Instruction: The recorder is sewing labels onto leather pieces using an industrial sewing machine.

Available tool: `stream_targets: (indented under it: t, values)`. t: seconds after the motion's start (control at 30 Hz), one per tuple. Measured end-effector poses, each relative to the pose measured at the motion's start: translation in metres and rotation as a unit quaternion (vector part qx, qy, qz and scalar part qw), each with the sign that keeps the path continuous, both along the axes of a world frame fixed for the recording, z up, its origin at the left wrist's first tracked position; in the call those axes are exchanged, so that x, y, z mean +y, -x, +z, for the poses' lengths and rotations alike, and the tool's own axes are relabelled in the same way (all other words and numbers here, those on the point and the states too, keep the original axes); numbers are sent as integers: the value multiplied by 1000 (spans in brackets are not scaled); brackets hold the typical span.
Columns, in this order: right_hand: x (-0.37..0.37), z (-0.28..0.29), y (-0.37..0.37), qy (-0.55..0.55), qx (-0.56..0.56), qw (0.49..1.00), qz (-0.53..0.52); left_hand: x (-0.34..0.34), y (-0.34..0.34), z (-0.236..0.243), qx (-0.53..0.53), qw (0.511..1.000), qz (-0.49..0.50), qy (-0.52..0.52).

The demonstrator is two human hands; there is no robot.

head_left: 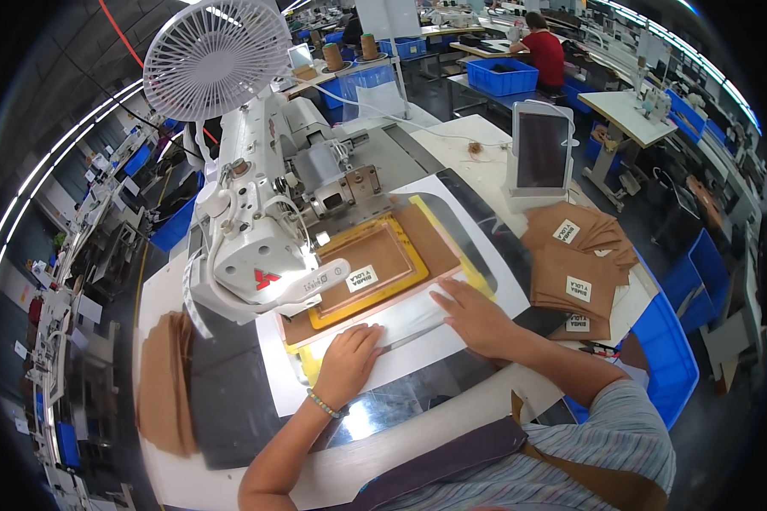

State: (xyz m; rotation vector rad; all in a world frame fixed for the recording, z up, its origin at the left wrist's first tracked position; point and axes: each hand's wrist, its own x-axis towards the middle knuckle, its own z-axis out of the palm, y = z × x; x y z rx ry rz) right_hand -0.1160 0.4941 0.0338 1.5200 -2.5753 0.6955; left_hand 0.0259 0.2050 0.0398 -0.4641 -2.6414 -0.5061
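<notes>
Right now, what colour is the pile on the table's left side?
The pile is brown; see the head view.

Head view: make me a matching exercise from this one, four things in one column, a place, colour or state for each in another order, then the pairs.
Things:
1. Left hand
2. Round fan
3. Rounded yellow frame
4. Labelled brown pieces

Places, colours or states:
A. Lying on brown material
B. Overlapping in a pile at the picture's right
C. Beaded bracelet around its wrist
D. White, at the picture's upper left

Pairs: 1-C, 2-D, 3-A, 4-B
</notes>
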Motion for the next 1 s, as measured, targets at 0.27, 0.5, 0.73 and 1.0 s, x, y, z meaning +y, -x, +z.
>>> stream_targets:
  t: [0.27,0.5,0.73,1.0]
  values:
    - [6,9,11,18,33,998,-48,-5,-18,7,-22,999,39,-26]
    - [-12,-8,-13,-45,13,999,9,-11,-20,7,-40,998,32,-39]
    - [-32,3,-23,-11,-28,998,49,-20,-34,9,-44,993,67,-82]
    - [-22,16,-14,-71,40,989,123,-32,-38,11,-58,989,73,-119]
